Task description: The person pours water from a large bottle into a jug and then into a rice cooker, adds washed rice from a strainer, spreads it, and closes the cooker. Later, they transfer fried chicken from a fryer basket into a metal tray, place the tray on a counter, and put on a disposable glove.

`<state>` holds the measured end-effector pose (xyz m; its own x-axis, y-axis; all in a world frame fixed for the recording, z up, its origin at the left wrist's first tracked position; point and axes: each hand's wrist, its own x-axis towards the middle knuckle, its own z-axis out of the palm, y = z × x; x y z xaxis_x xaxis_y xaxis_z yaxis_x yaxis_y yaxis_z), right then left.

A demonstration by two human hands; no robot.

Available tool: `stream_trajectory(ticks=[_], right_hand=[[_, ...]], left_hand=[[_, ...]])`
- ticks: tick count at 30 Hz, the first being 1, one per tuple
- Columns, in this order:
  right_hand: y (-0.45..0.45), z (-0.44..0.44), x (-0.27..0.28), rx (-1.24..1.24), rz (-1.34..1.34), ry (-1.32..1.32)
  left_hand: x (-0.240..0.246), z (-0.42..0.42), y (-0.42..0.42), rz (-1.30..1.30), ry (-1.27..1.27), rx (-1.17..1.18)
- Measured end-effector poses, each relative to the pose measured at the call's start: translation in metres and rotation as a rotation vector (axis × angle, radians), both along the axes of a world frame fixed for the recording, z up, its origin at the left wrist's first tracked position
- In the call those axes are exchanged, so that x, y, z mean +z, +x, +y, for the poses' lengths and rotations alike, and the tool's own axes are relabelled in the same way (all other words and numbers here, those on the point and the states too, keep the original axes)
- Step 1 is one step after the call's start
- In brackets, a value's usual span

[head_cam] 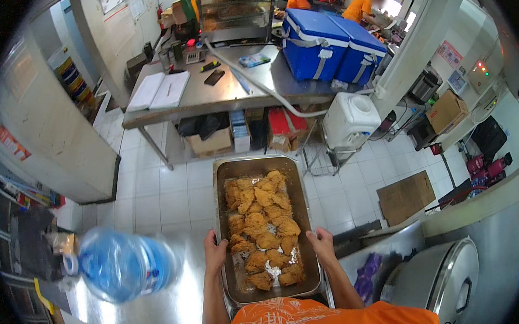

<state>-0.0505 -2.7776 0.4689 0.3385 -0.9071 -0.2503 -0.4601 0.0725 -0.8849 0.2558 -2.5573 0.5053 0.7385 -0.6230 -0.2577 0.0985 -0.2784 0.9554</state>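
A deep rectangular stainless steel pan (259, 163) is right in front of my body, its long side pointing away from me. Several pieces of breaded fried chicken (266, 221) lie in it, with patches of the shiny bottom showing between them. My left hand (215, 247) grips the pan's left rim, thumb on top. On the opposite rim my right hand (321, 244) holds on in the same way. The fingers beneath both rims are mostly hidden.
A large blue water bottle (121, 264) lies on a steel counter (190, 268) at left. Ahead, a steel table (218, 102) bears an open notebook (160, 90) and blue cooler boxes (316, 43). A white water dispenser (351, 120) stands beside it. At lower right is a large lidded pot (433, 281). Two people work beyond.
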Motion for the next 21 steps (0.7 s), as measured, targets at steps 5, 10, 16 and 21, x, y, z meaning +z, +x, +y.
stream_trajectory(ticks=[5,10,16,21], right_hand=[[0.06,-0.124,-0.006,-0.091,0.011,-0.009],[0.151,-0.275,-0.006,-0.142,-0.13,-0.11],[0.239,-0.445,-0.004,-0.109,-0.016,-0.27],[0.321,-0.574,-0.029,-0.109,0.066,-0.329]], left_hand=[[-0.016,-0.167,0.084,-0.202,-0.125,-0.08],[0.001,-0.322,0.174,-0.094,-0.105,-0.141],[0.001,-0.487,0.268,-0.045,-0.149,-0.118],[-0.04,-0.607,0.346,-0.244,-0.103,-0.13]])
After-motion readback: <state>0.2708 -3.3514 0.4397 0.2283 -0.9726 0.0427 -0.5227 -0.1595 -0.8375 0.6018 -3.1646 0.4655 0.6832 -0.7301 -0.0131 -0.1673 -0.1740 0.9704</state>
